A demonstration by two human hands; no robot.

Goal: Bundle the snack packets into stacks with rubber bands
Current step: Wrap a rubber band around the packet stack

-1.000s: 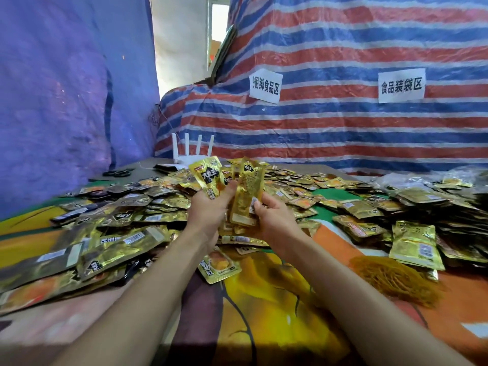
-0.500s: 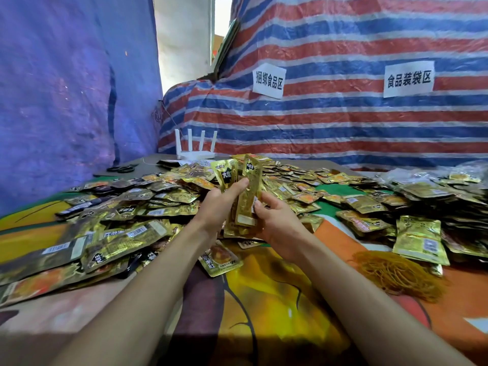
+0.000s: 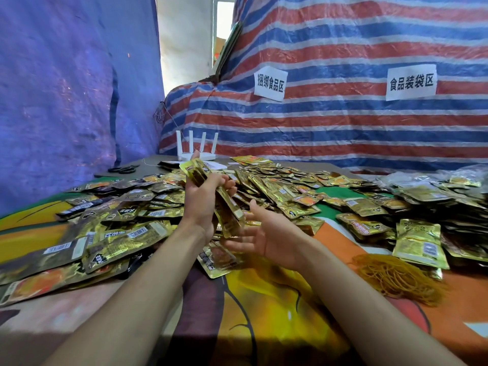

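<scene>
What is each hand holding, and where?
Left hand grips the packet stack around its middle; right hand is open, holding nothing.

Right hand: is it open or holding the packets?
Open. The right hand is spread and holds nothing; the left hand grips the packet stack.

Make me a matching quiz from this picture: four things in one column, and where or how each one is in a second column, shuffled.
1 stack of snack packets
2 rubber bands
3 router
4 right hand

a farthest back, by striped tarp
b gripped by left hand
c open, holding nothing
d loose pile right of the right hand

Pairs: 1-b, 2-d, 3-a, 4-c
</scene>
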